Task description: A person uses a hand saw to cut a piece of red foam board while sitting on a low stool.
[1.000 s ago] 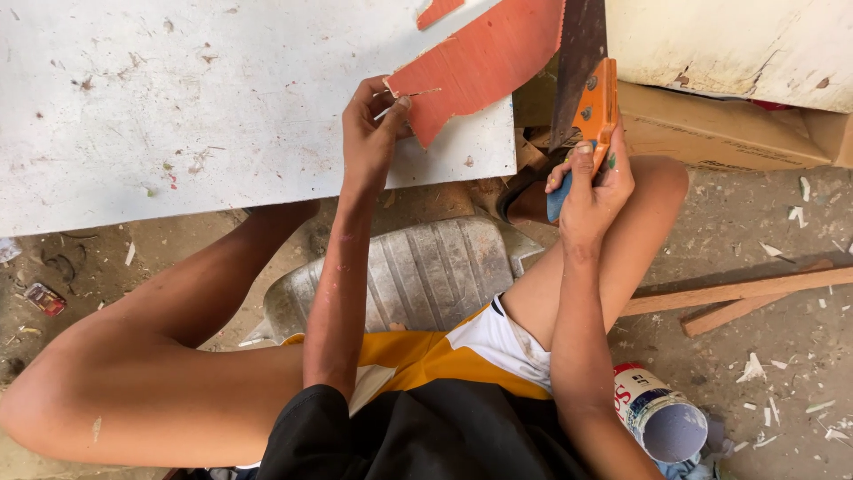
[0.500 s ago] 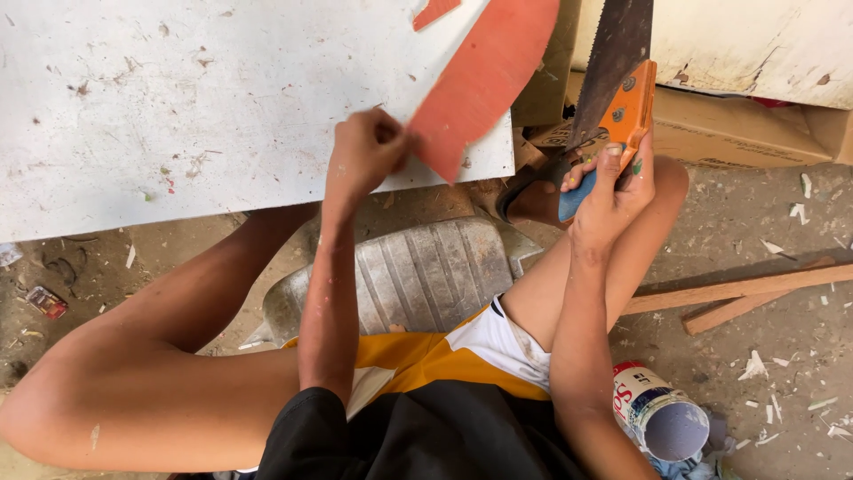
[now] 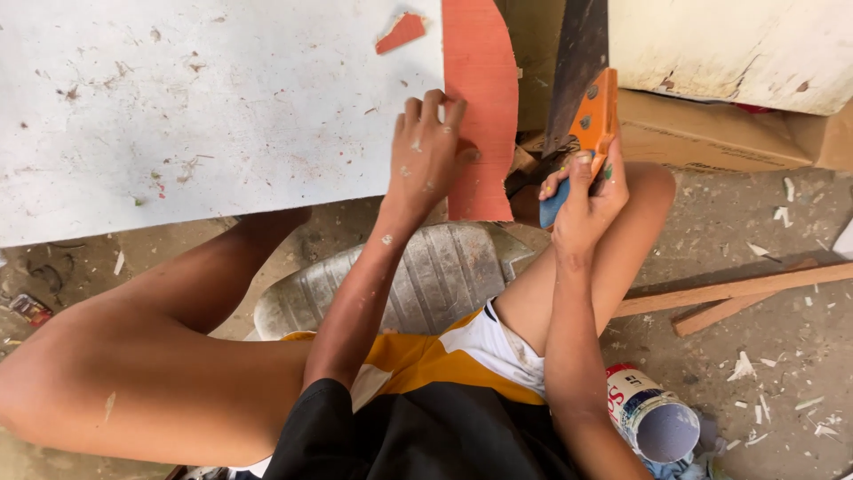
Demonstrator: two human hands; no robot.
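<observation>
Bright, even daylight, soft shadows only under the big white dusty flat board (image 3: 178, 116) and the bent legs, mild glare washing out that board and the pale painted panel (image 3: 737, 44) top right, focus sharp overall, slight wide-angle stretch at the edges, no motion blur.

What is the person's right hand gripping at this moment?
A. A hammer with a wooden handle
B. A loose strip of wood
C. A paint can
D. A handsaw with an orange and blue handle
D: the right hand is closed around the orange and blue handle of the handsaw, whose dark blade rises beside the white board; the left hand presses on the board's edge.
</observation>
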